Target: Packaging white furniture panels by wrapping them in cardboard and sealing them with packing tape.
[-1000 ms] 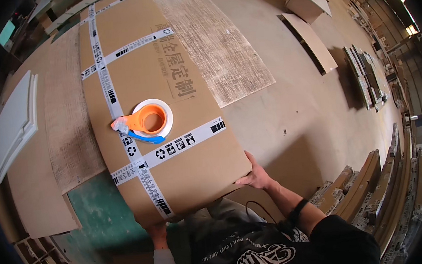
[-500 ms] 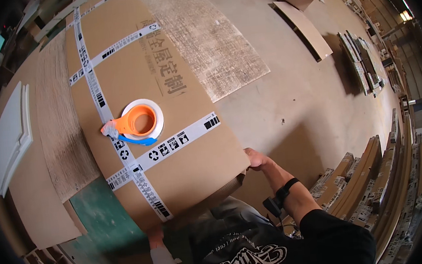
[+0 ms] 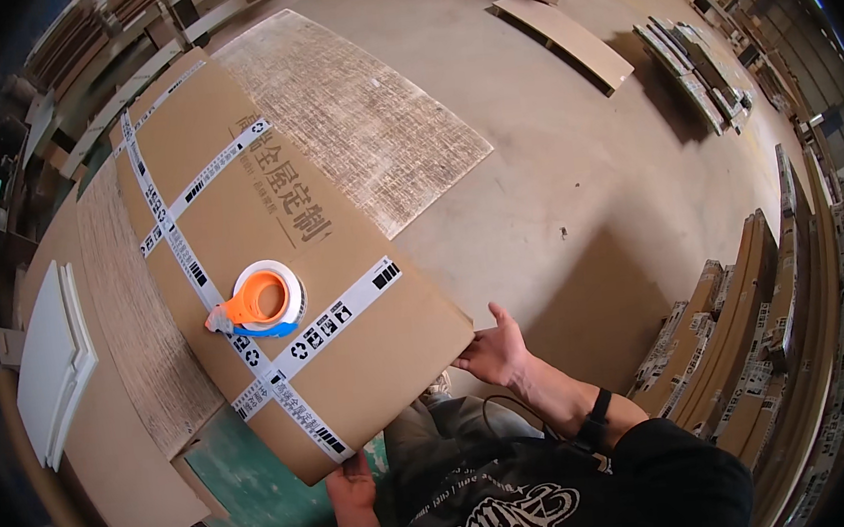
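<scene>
Cardboard box (image 3: 233, 230) beside outspread right hand (image 3: 495, 355)

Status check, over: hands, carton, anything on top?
Left hand at near edge of taped cardboard carton. Right hand at near-right corner, thumb clear of it. Orange-and-blue tape dispenser lying on top.

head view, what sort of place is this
Likely a workshop or warehouse where flat goods get packed: a big taped cardboard box with an orange tape dispenser on top, long cardboard packages at the right, and white panels at the left.
</scene>
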Motion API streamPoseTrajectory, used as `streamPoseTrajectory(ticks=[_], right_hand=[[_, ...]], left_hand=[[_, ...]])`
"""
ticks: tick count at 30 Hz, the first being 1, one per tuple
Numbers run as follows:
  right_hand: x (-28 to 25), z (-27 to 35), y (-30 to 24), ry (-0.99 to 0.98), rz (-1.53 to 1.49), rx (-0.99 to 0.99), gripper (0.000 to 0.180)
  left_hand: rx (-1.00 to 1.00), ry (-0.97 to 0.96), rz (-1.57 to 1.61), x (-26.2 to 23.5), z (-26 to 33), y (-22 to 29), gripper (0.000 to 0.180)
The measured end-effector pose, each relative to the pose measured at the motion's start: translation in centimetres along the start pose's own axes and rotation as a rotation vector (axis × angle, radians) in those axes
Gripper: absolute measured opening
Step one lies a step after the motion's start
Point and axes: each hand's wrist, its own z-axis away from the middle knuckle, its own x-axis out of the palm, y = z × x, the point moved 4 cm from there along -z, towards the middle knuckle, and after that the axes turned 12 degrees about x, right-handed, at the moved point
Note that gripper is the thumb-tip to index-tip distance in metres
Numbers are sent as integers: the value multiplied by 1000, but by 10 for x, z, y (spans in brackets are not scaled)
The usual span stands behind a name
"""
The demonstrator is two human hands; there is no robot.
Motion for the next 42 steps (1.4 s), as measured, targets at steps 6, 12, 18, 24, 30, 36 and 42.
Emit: streamPoseTrajectory(ticks=[6, 12, 18, 24, 30, 36, 42], right_hand=[[33, 14, 16, -169, 237, -103, 105], [40, 28, 9, -179, 256, 20, 112], [38, 35, -13, 133, 587, 84, 107], [197, 36, 28, 407, 2538, -733, 49], [271, -76, 114, 50, 2440, -1566, 57], [313, -7, 45, 197, 1946, -1226, 44], [305, -14, -43, 533, 2278, -799, 43]], left_hand=[[-59, -149, -16, 14, 35, 5, 33], [1021, -1265, -1614, 161, 116, -12, 71], [1825, -1195, -2064, 182, 51, -68, 50], [1946, -1124, -1945, 174, 48, -70, 49], [1891, -1089, -1985, 162, 25, -95, 38], [1892, -1047, -1767, 166, 38, -71, 41], [1793, -1163, -1901, 174, 42, -79, 60]])
